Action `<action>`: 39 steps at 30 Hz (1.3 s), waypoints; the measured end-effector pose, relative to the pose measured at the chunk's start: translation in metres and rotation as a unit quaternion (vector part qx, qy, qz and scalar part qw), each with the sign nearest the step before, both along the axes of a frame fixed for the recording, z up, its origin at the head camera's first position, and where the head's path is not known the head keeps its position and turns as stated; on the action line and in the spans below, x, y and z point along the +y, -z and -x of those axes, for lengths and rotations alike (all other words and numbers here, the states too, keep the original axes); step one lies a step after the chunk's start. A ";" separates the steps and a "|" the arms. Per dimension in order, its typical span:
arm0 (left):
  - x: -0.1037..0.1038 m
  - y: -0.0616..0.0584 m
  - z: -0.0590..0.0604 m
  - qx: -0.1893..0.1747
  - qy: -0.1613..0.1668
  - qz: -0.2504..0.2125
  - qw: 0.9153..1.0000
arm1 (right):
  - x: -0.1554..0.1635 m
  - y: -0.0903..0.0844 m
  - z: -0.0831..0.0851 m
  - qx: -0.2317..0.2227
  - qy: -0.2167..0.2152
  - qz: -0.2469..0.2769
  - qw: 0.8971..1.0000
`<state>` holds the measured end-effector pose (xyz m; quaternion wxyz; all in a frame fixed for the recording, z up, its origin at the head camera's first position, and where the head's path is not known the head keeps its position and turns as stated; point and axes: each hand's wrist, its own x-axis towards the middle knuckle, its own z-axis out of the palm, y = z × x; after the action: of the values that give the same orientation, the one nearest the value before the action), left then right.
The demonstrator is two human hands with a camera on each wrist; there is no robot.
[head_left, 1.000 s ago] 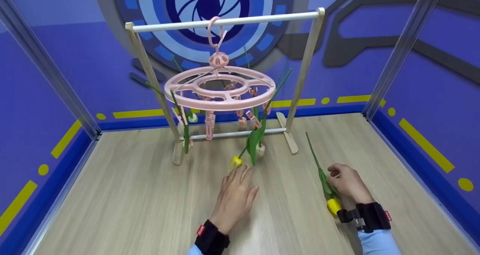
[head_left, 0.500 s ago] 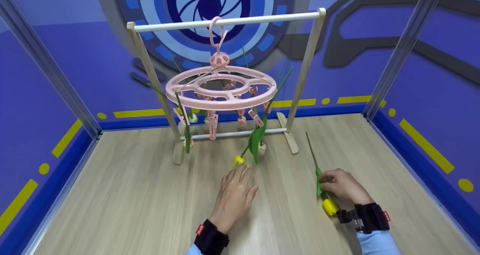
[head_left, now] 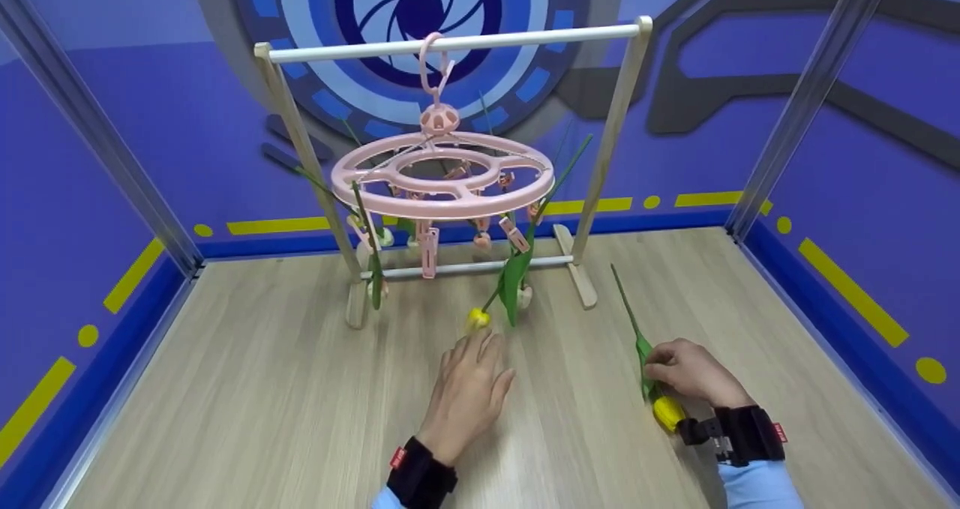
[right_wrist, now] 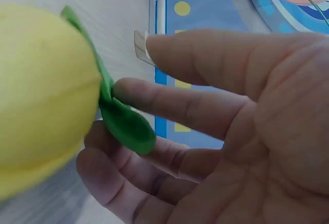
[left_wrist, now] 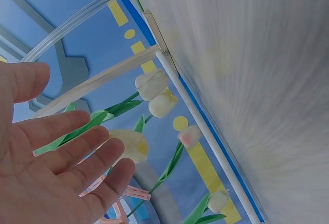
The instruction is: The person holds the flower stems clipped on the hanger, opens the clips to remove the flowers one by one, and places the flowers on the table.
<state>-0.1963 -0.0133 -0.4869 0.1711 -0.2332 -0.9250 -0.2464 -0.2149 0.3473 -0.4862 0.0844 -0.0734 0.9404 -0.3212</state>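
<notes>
On the right of the table lies a yellow tulip (head_left: 667, 413), its stem pointing away. My right hand (head_left: 694, 374) is at its green leaf (head_left: 643, 351). In the right wrist view, the index fingertip touches the base of the leaf, other fingers curve behind it, and the thumb stands apart. My left hand (head_left: 466, 396) is held palm down with loosely straight fingers and grips nothing. Just beyond its fingertips hangs another yellow tulip (head_left: 478, 318). Pale tulips (left_wrist: 151, 84) and a leaf (head_left: 516, 276) hang from the pink clip hanger (head_left: 442, 211).
A wooden stand (head_left: 619, 119) with a white top bar (head_left: 525, 39) carries the hanger at the back. Unoccupied pink clips (head_left: 429, 254) dangle from its ring. Blue-purple printed walls (head_left: 750, 142) enclose the table (head_left: 262, 389) at the back and sides.
My right hand has shifted to the left and onto the leaf, and the yellow tulip beside it has swung left, then slightly back right. The left hand stays nearly still.
</notes>
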 end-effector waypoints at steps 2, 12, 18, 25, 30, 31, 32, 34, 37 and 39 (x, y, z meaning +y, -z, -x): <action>0.000 0.000 0.000 0.002 0.001 0.000 1.000 | 0.001 -0.001 -0.001 0.000 -0.005 0.003 1.000; -0.005 -0.007 0.000 0.037 0.000 -0.013 0.999 | -0.005 -0.015 -0.006 0.010 -0.005 0.002 1.000; -0.007 -0.018 0.003 0.044 0.020 -0.055 0.997 | -0.018 -0.028 -0.011 0.021 -0.010 0.004 1.000; -0.009 -0.040 0.011 0.053 0.051 -0.106 0.992 | -0.042 -0.041 -0.015 0.069 -0.025 0.004 0.997; -0.007 -0.058 0.018 0.042 0.064 -0.124 0.989 | -0.061 -0.047 -0.010 0.117 -0.037 0.028 0.992; -0.007 -0.061 0.020 0.039 0.067 -0.128 0.989 | -0.065 -0.047 -0.008 0.131 -0.038 0.034 0.990; -0.006 -0.065 0.021 0.038 0.071 -0.132 0.988 | -0.069 -0.047 -0.006 0.145 -0.040 0.041 0.988; -0.005 -0.072 0.024 0.039 0.077 -0.137 0.987 | -0.078 -0.048 -0.003 0.171 -0.038 0.055 0.983; -0.003 -0.081 0.027 0.046 0.077 -0.136 0.987 | -0.090 -0.048 0.002 0.204 -0.030 0.078 0.975; -0.001 -0.088 0.029 0.050 0.073 -0.131 0.987 | -0.098 -0.048 0.006 0.221 -0.022 0.091 0.971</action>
<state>-0.2255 -0.0146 -0.3991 0.2275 -0.2876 -0.8554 -0.3658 -0.2212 0.2494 -0.4380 -0.1258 -0.1704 0.9009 -0.3789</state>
